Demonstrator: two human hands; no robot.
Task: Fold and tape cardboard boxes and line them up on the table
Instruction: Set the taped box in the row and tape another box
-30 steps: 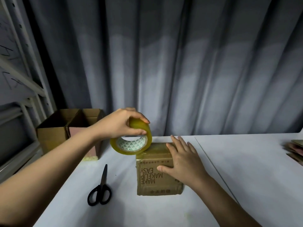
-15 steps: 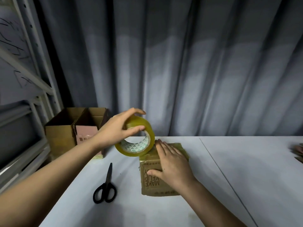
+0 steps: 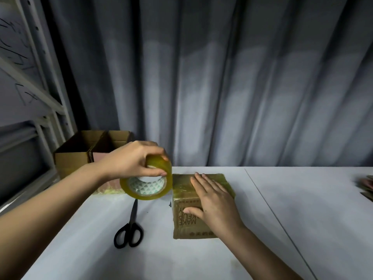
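- Gripping a tape roll [image 3: 148, 185], the left hand [image 3: 131, 160] is holding it just off the counter [image 3: 282, 219], its fingers curled over the top and its thumb hooked into the core.
- The roll is sitting right beside the far left edge of a closed box [image 3: 193, 205], close enough to be touching it or nearly so.
- The right hand [image 3: 214, 205] is lying flat on the box, fingers straight and spread over its glossy taped top, thumb pressing on the near printed face.
- The box is standing on the counter, near its middle.
- Black scissors [image 3: 129, 229] are lying closed on the counter, just left of the box and below the roll.
- Two open boxes [image 3: 80, 154] are standing side by side at the far left edge, behind the left wrist.
- A grey curtain [image 3: 222, 77] is hanging behind the counter.
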